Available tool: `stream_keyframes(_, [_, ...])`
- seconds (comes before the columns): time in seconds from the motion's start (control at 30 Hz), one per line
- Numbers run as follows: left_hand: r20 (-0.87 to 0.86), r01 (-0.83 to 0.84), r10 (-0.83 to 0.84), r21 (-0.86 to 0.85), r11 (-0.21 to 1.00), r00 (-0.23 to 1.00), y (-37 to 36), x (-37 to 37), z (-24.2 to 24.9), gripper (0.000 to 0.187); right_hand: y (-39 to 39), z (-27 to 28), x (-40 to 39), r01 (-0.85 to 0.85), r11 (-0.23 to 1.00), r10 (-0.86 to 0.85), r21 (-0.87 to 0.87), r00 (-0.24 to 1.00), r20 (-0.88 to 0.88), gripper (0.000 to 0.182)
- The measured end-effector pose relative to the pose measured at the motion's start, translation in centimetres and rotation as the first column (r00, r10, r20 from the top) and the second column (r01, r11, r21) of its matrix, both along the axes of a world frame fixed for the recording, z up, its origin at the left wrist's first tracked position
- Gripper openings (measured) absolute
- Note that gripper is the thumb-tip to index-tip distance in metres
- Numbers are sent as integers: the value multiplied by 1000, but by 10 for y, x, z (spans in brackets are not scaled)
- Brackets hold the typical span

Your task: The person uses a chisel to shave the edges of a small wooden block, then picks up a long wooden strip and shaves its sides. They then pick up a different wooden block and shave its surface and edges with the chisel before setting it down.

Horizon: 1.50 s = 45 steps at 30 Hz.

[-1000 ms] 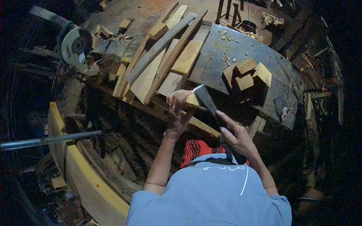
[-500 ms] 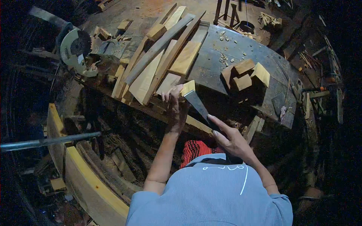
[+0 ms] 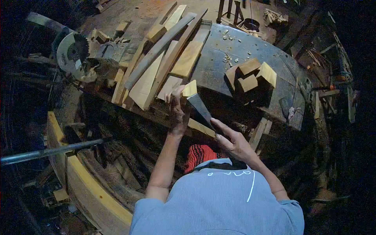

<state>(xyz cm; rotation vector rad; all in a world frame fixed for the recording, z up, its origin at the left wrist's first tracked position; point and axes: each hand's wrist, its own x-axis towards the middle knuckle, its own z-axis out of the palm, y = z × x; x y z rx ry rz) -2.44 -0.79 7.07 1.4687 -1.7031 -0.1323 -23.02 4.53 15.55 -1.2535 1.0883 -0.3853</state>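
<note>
My left hand (image 3: 178,109) is raised at the near edge of the bench, its fingers closed around a small pale wooden block (image 3: 190,89) with a brightly lit face. In my right hand (image 3: 234,144) is what looks like a broad chisel (image 3: 199,109), a flat grey blade wide at its far end. That wide end meets the near edge of the block. My right index finger and thumb lie along the lower part of the blade. The handle is hidden by the hand.
Long boards (image 3: 160,55) lie stacked left of centre on the bench. Several cut blocks (image 3: 250,76) sit on the dark metal sheet (image 3: 213,58) among shavings. A circular saw (image 3: 72,55) stands at the left. Below it are a metal pipe (image 3: 43,152) and a curved timber (image 3: 98,194).
The whole view has shifted slightly, so the bench appears further left and up. The blade looks darker now. Both hands keep nearly the same grip on block and chisel.
</note>
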Motion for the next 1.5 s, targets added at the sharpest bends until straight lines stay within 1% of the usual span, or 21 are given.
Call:
stream_keyframes(0.1, [-3, 48, -48, -4, 999, 999, 8, -10, 3, 39, -9, 3, 0, -11, 997, 15, 73, 998, -60, 45])
stream_keyframes(0.17, [-5, 78, -78, 9, 997, 997, 9, -13, 3, 38, -13, -7, 0, 95, 991, -94, -100, 996, 8, 45])
stream_keyframes(0.23, [73, 136, -139, 39, 990, 988, 5, -14, -3, 37, -14, -3, -2, 107, 991, -107, -83, 994, -2, 45])
stream_keyframes(0.47, [-4, 14, -14, 19, 1000, 1000, 2, -4, -10, 40, -6, -10, 0, 35, 999, -36, -24, 998, -48, 46])
stream_keyframes(0.53, [256, -67, 62, 9, 998, 965, 13, -4, -23, 43, -11, -18, -1, 97, 993, -98, -67, 995, -20, 46])
stream_keyframes(0.57, [256, -62, 57, 11, 998, 965, 15, -6, -28, 43, -17, -13, -3, 135, 991, -134, 25, 990, -35, 46])
stream_keyframes(0.63, [-12, 197, -197, -42, 980, 980, 13, -15, -9, 43, -30, -35, 0, 209, 875, -179, -437, 978, 110, 46])
stream_keyframes(0.67, [-8, 155, -155, -13, 988, 988, 13, -15, -11, 43, -25, -32, -12, 210, 968, -203, -134, 977, 68, 46])
stream_keyframes(0.77, [-193, 13, -11, 7, 1000, 981, 2, -13, -27, 45, -19, -6, -14, 122, 992, -120, 26, 991, -58, 46])
stream_keyframes(0.93, [-182, -13, 7, -29, 1000, 983, -5, -12, -25, 44, -5, -17, -9, 37, 992, -40, -117, 999, -25, 47])
stream_keyframes(1.03, [-191, 61, -51, 48, 997, 980, 4, -16, -20, 43, -13, -18, -12, 78, 997, -79, -23, 996, -35, 46])
stream_keyframes(1.13, [-7, 219, -220, -63, 974, 976, 12, -25, -17, 47, -24, -15, -18, 187, 978, -191, 94, 981, 32, 47])
stream_keyframes(1.2, [-190, 199, -192, 19, 980, 963, 16, -31, -28, 49, -23, -49, -23, 227, 973, -225, -43, 973, 57, 47])
stream_keyframes(1.23, [-355, 177, -127, 110, 978, 926, 16, -36, -22, 51, -23, -58, -24, 249, 952, -237, -176, 967, 90, 47])
stream_keyframes(1.27, [-515, 92, 122, 370, 924, 848, 18, -41, -12, 54, -20, -56, -27, 255, 951, -243, -173, 966, 88, 47])
stream_keyframes(1.3, [-697, 101, 287, 459, 883, 657, 9, -32, -28, 55, -17, -46, -29, 231, 970, -227, -70, 972, 65, 47])
stream_keyframes(1.33, [-877, 236, 340, 429, 872, 339, 0, -25, -27, 56, -14, -38, -29, 202, 979, -204, 36, 978, 45, 48])
stream_keyframes(1.37, [-925, 347, 380, 349, 871, -25, -8, -21, -25, 56, -11, -33, -30, 197, 980, -198, 37, 979, 45, 48])
stream_keyframes(1.4, [-901, 356, 365, 270, 895, -234, -15, -19, -23, 54, -7, -29, -31, 169, 985, -169, 29, 985, -21, 48])
stream_keyframes(1.43, [-904, 348, 360, 269, 898, -231, -19, -16, -25, 54, -4, -28, -31, 141, 990, -138, 22, 987, -83, 48])
stream_keyframes(1.5, [-797, 378, 412, 251, 891, -441, -24, -12, -32, 52, 8, -41, -32, 140, 989, -142, -43, 989, -45, 47])
